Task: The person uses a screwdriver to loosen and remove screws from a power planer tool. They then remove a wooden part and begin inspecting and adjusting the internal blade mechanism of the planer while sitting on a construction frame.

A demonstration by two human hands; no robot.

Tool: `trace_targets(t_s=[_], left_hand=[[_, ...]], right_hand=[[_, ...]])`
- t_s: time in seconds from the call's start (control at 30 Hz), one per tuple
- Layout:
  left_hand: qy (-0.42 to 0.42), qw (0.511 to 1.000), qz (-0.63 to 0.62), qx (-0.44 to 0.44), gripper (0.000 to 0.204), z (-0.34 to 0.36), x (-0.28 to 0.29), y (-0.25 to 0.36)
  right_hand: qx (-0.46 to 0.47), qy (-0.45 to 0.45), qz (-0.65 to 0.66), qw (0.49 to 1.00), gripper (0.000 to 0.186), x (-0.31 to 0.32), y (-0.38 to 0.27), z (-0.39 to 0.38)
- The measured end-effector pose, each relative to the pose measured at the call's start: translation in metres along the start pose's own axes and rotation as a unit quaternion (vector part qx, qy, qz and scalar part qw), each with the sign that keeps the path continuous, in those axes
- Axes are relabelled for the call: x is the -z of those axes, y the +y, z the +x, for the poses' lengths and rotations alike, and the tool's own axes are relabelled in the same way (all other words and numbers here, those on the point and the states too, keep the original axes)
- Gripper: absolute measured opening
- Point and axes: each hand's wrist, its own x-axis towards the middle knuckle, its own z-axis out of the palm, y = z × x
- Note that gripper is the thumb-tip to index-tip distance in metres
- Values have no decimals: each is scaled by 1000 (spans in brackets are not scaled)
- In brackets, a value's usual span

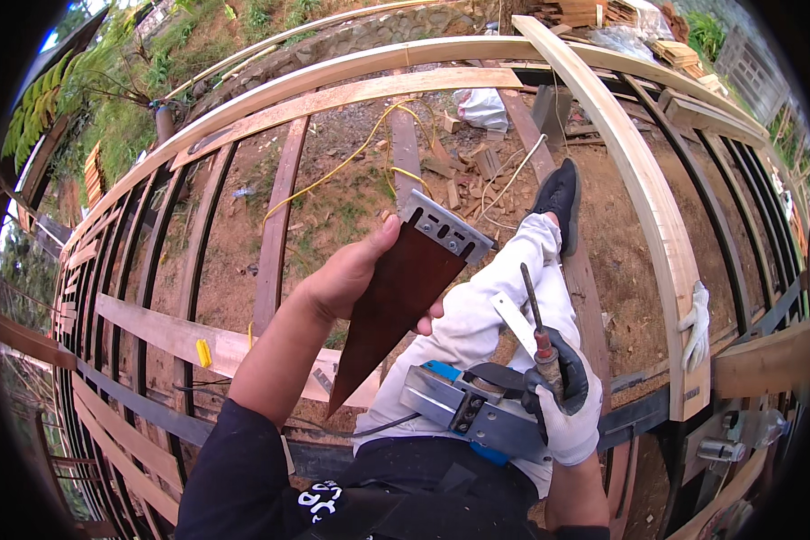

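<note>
My bare left hand [351,274] holds a dark brown pointed strip [391,301] with a grey metal clamp plate [445,225] at its upper end. The strip tapers down toward my lap. My right hand [562,396], in a white and black glove, grips a screwdriver [535,319] with a red and wooden handle, its shaft pointing up. Under that hand, on my lap, rests an electric planer [472,405] with a silver metal sole and blue body. I sit on a wooden and metal frame with one leg in light trousers [513,288] stretched forward.
A curved timber beam [657,225] runs on the right with a white glove [696,324] lying on it. Planks and dark metal bars span bare earth below. Yellow cable [342,166], wood offcuts and a white bag [481,108] lie on the ground. A yellow marker [204,353] rests on a plank.
</note>
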Motion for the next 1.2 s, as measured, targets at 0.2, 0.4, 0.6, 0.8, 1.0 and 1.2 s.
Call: trace_targets(t_s=[0.2,0.4,0.6,0.8,1.0,1.2], left_hand=[[-70,994,-53,58,90,18,-12,-2],[93,995,25,-2,82,-2,13,-41],[34,997,51,-44,64,-15,47,-47],[131,986,40,-96,59,-34,67,-53],[306,947,71,-62,53,-50,79,-56],[294,944,149,2,50,-29,39,-43]], right_hand=[[-58,59,139,987,51,15,-7,-10],[44,150,53,986,36,54,2,-35],[-187,392,-165,885,25,126,42,-143],[-381,476,-259,750,19,174,163,-255],[-293,430,-91,849,23,164,156,-188],[-183,-126,-325,919,34,115,108,-22]])
